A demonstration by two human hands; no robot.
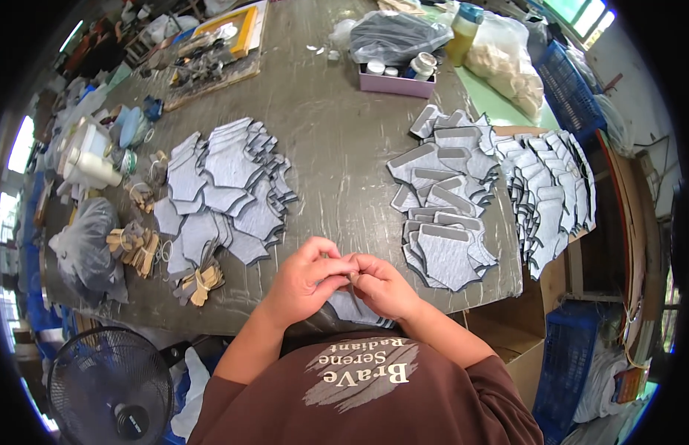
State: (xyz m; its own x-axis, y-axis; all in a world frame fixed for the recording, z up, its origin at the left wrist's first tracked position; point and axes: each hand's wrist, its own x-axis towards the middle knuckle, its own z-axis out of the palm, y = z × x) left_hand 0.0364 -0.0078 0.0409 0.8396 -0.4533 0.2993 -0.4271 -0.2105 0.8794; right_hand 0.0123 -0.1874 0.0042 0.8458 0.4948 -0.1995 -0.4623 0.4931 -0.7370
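Close to the table's near edge, my left hand (pixel 309 280) and my right hand (pixel 385 288) meet, fingertips pinched together. A thin dark grey strip (pixel 356 302) hangs down from between them; its upper end is hidden by the fingers. Below it, partly covered by my hands, lie light grey cut pieces (pixel 346 307) with dark edges. To the left is a heap of similar grey cut pieces (pixel 233 174). On the right, more pieces (pixel 447 256) overlap in a column, many with a darker grey strip along one edge.
Bundles of small tan-and-grey strips (pixel 200 282) sit at the front left beside a filled plastic bag (pixel 91 245). Further pieces (pixel 545 185) spread over a side surface at right. A purple box (pixel 396 83) with jars stands at the back. A black fan (pixel 111 386) is below left.
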